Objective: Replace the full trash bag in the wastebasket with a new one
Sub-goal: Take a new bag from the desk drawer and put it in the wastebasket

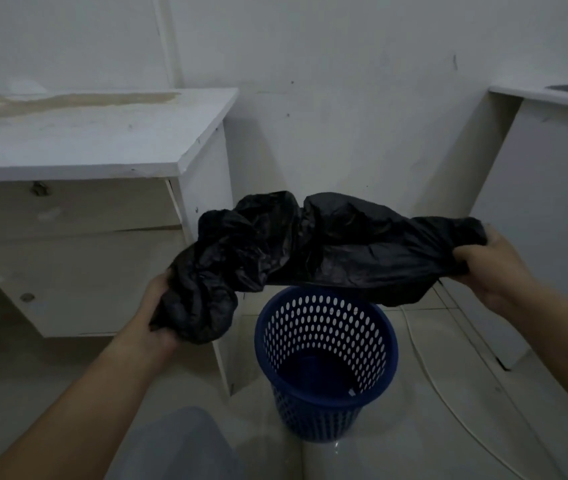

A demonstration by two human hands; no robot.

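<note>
Black bag (310, 244) gripped between both hands (152, 311) (493, 268)

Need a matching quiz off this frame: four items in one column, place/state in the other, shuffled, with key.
Column 1
1. black bag
2. blue wastebasket
3. white cable
4. white desk

Column 2
A. lies on the floor, right of the basket
B. held up crumpled, gripped by left hand and right hand
C. stands upright on the floor, no liner in it
D. against the wall on the left, stained top

Pairs: 1-B, 2-C, 3-A, 4-D
</note>
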